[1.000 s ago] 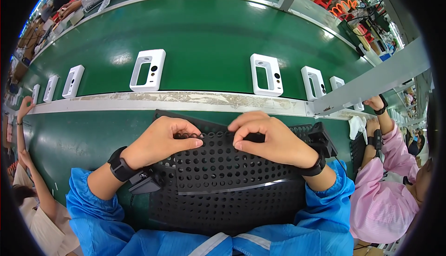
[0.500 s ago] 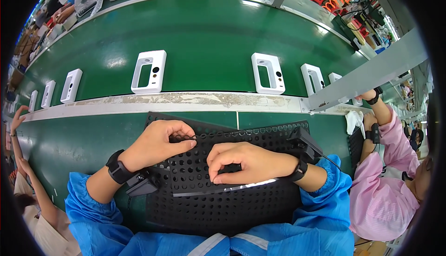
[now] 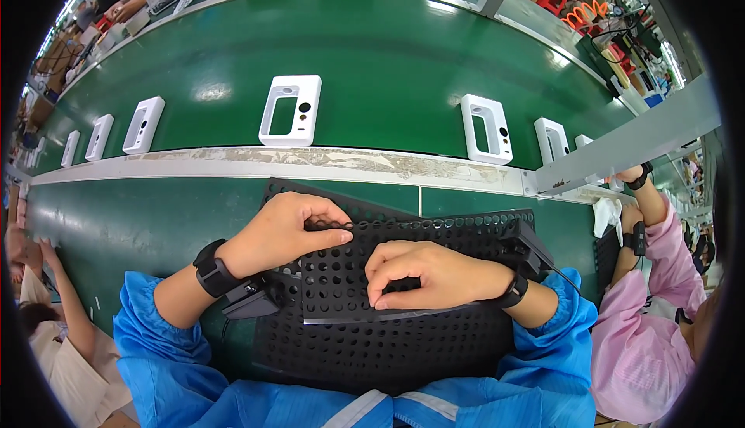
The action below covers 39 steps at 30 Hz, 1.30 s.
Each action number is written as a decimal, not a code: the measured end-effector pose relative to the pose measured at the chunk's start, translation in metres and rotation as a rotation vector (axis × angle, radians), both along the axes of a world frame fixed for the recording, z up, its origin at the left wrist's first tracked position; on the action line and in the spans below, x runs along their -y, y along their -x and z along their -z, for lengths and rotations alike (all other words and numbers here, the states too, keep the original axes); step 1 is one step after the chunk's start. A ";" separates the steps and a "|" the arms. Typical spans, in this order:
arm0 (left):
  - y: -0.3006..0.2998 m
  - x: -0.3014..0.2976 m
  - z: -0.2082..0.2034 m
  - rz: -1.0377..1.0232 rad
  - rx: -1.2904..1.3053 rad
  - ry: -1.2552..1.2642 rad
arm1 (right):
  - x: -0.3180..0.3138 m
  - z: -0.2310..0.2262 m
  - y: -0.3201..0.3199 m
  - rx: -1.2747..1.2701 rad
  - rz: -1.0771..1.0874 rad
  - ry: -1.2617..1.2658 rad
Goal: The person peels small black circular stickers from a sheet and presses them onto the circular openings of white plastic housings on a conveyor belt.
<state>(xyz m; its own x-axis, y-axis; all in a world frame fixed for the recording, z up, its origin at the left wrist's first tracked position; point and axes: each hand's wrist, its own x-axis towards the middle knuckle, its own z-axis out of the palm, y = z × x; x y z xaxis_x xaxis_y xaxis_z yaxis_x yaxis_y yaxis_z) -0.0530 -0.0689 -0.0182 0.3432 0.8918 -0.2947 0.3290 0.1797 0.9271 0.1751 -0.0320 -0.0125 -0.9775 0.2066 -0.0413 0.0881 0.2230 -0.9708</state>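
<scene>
A stack of black perforated mats lies before me; the upper mat sits askew on a larger lower mat. My left hand pinches the upper mat's far edge between thumb and fingers. Over the middle of that same mat, my right hand is curled, thumb tip and forefinger brought together. Whatever may be between those fingertips is hidden or too small to name. Both wrists wear black straps with small black devices.
Beyond a worn pale rail runs a green conveyor belt, with several white rectangular frames standing along it. A grey metal post slants in from the right. A co-worker's pink sleeve is at right, another person's arm at left.
My view has swung slightly left, so everything shifts right in the picture. The white frames have also travelled right along the rail. My hands keep nearly the same pose on the mat.
</scene>
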 end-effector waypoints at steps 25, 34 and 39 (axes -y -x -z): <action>0.001 0.006 0.002 -0.021 -0.020 -0.035 | -0.022 -0.034 0.012 0.074 0.299 -0.079; 0.001 0.007 0.008 -0.042 0.041 -0.038 | -0.092 0.006 0.059 0.052 0.707 -0.184; 0.003 0.007 0.007 -0.031 0.015 -0.027 | -0.098 0.027 0.064 0.026 0.733 -0.113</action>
